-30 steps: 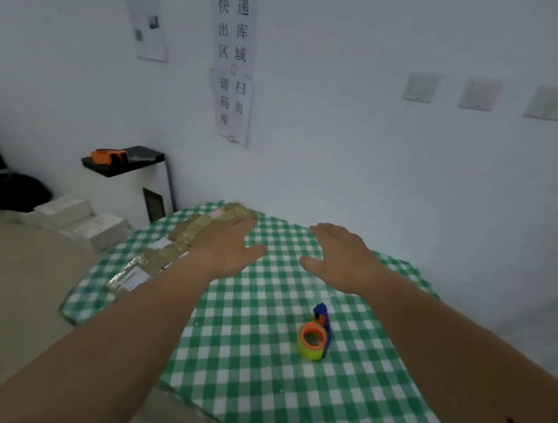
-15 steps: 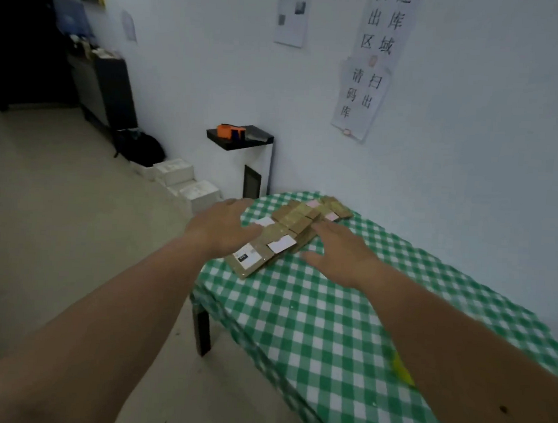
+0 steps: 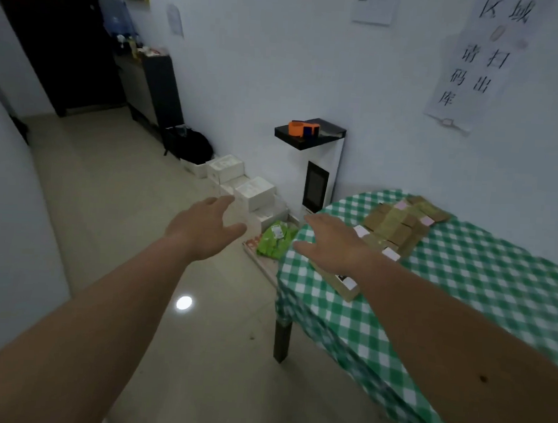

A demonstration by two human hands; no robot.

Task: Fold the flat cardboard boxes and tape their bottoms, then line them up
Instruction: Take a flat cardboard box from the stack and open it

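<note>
I see the tabletop (image 3: pixel 462 288) filling the right of my view under a green checked cloth, one dark leg showing below its near-left edge. On it, along the left rim, lies the row of flat cardboard boxes (image 3: pixel 397 225), brown with white and pink labels, overlapping like shingles. Its long axis runs from the near-left corner away toward the far right and the wall.

My right hand (image 3: pixel 331 244) is over the near end of that row, palm down, fingers straight and spread wide, holding nothing; I cannot tell whether the palm touches the nearest flat or only hovers above it. My left hand (image 3: pixel 204 229) is well off the tabletop, out over the floor to the left, fingers loose and apart, also holding nothing.

So the boxes lie just under and beyond the right hand, and to the right of the left one. I judge the right hand is the one placed to lift the nearest flat, with the left having to swing right to help open it.

Smaller things: white cartons (image 3: pixel 249 193) stacked on the floor by the wall, and an orange tape dispenser (image 3: pixel 304 129) on a black shelf.
</note>
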